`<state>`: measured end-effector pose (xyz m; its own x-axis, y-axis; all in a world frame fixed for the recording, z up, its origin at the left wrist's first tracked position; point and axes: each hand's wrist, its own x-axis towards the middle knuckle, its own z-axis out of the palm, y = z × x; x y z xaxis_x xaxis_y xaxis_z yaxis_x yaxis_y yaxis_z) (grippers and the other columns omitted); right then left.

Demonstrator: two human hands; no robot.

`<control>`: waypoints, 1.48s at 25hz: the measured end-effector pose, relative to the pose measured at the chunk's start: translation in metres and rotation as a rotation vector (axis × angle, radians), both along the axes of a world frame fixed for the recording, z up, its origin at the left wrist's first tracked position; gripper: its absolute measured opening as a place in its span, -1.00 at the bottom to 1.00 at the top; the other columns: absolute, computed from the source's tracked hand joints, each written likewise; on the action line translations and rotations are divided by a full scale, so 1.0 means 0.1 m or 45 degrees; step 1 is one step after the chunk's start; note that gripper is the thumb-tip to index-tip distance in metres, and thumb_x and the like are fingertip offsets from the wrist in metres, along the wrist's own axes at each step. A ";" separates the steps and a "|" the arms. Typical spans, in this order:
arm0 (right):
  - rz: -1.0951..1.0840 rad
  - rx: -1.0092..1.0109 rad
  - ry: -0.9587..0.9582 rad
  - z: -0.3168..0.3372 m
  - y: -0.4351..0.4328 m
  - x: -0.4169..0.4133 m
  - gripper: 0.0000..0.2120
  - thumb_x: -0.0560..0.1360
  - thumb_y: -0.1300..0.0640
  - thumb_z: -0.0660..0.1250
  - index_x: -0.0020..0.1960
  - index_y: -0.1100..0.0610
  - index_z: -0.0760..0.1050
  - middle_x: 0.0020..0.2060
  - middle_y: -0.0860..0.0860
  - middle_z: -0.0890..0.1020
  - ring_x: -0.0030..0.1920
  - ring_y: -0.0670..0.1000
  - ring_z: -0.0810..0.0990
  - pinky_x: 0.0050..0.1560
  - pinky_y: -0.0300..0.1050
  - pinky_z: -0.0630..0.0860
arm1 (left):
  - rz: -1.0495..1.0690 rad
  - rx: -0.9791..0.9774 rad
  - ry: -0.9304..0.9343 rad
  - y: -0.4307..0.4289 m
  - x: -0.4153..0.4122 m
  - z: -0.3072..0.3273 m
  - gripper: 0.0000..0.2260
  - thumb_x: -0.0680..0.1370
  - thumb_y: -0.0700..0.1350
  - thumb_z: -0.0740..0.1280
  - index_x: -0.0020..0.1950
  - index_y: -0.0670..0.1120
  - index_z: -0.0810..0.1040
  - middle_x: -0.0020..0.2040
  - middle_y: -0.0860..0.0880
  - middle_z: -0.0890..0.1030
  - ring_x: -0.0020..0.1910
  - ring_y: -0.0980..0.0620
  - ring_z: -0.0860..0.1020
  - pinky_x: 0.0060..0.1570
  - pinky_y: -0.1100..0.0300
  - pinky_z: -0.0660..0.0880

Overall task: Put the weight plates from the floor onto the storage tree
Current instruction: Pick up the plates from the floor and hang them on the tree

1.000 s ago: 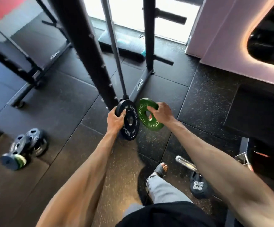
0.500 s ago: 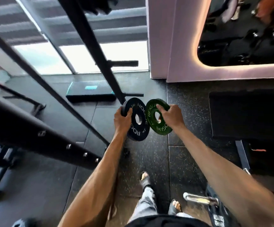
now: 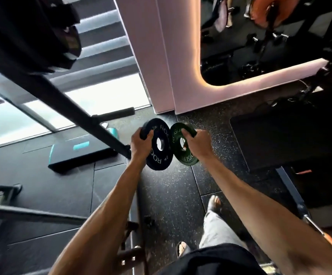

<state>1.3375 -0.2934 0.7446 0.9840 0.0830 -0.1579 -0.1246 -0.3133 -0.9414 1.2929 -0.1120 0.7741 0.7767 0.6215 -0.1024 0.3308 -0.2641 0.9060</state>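
My left hand (image 3: 141, 144) grips the upper left rim of a small black weight plate (image 3: 162, 153) with white lettering, held upright in front of me. My right hand (image 3: 196, 142) is closed on the top edge of a smaller green plate (image 3: 183, 153), its thumb near the centre hole. The two plates are side by side and their rims touch or nearly touch. Both hang above the speckled black rubber floor (image 3: 173, 195). A black upright with a horizontal peg (image 3: 113, 114) slants across the left of the view; large dark plates (image 3: 42, 32) hang at the top left.
A black step platform with teal marks (image 3: 80, 153) lies on the floor to the left. A pink wall corner (image 3: 161, 76) with a lit mirror stands ahead. A dark bench or mat (image 3: 280, 139) is at the right. My sandalled feet (image 3: 214, 203) are below, and metal rack bars (image 3: 32, 215) cross the lower left.
I have stood up and lifted both plates off the floor level. The view has swung up and to the right; the pile of plates on the floor at the left has left the frame.
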 end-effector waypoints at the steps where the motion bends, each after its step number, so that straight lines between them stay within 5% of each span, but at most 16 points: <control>1: 0.011 -0.004 0.005 -0.06 0.02 0.13 -0.63 0.57 -0.03 0.37 -0.13 0.31 0.60 -0.36 0.11 0.63 -0.43 0.02 0.60 -0.45 -0.20 0.51 | -0.024 0.019 0.021 0.01 0.14 -0.04 -0.82 0.55 -0.10 0.40 0.13 -0.08 0.62 -0.07 -0.03 0.67 -0.05 -0.05 0.64 0.02 0.04 0.60; 10: 0.305 -0.078 0.151 -0.41 0.34 1.64 -0.66 0.58 -0.02 0.35 -0.20 0.23 0.56 -0.46 0.00 0.58 -0.46 0.02 0.60 -0.37 -0.07 0.58 | 0.099 0.105 0.255 0.20 1.55 -0.21 -0.74 0.53 -0.04 0.42 0.20 -0.06 0.62 -0.03 -0.01 0.68 -0.01 -0.02 0.63 0.02 0.15 0.53; 14: 0.480 -0.174 0.152 -0.43 0.53 2.17 -0.70 0.59 0.00 0.34 -0.21 0.18 0.51 -0.48 -0.07 0.49 -0.48 -0.15 0.47 -0.53 -0.39 0.32 | 0.235 0.138 0.302 0.35 1.89 -0.18 -0.72 0.54 -0.09 0.42 0.23 -0.13 0.61 0.01 -0.04 0.66 -0.05 0.05 0.57 -0.04 0.29 0.45; 20: 0.723 -0.243 0.205 -0.56 1.01 2.77 -0.63 0.56 -0.07 0.35 -0.16 0.25 0.58 -0.34 0.07 0.66 -0.27 0.10 0.64 -0.18 -0.07 0.53 | 0.362 0.103 0.331 0.74 2.25 -0.30 -0.72 0.53 -0.12 0.42 0.23 -0.11 0.61 0.04 -0.06 0.67 -0.04 0.06 0.57 0.08 0.20 0.50; 28: 1.118 -0.453 0.115 -0.71 1.81 3.48 -0.65 0.55 -0.11 0.32 -0.09 0.19 0.63 -0.27 0.09 0.70 -0.24 0.09 0.67 -0.13 -0.05 0.57 | 0.405 0.100 0.391 1.32 2.77 -0.55 -0.73 0.54 -0.11 0.42 0.22 -0.13 0.61 0.00 -0.02 0.64 -0.06 0.09 0.54 -0.07 0.34 0.36; 34: 1.326 -0.503 0.122 -0.72 2.17 3.82 -0.68 0.57 -0.08 0.32 -0.01 0.20 0.62 -0.23 0.09 0.69 -0.22 0.08 0.66 -0.25 -0.17 0.46 | 0.482 0.074 0.379 1.58 2.93 -0.70 -0.76 0.53 -0.15 0.43 0.19 -0.13 0.63 0.05 -0.10 0.68 -0.01 0.01 0.61 0.09 0.19 0.51; 37: 1.485 -0.516 0.109 -0.75 2.35 4.01 -0.67 0.58 -0.08 0.31 -0.01 0.20 0.63 -0.22 0.10 0.69 -0.20 0.10 0.67 -0.17 -0.08 0.55 | 0.569 0.048 0.422 1.71 2.97 -0.84 -0.76 0.50 -0.12 0.44 0.17 -0.09 0.63 0.03 -0.12 0.67 0.02 -0.06 0.64 0.17 -0.01 0.57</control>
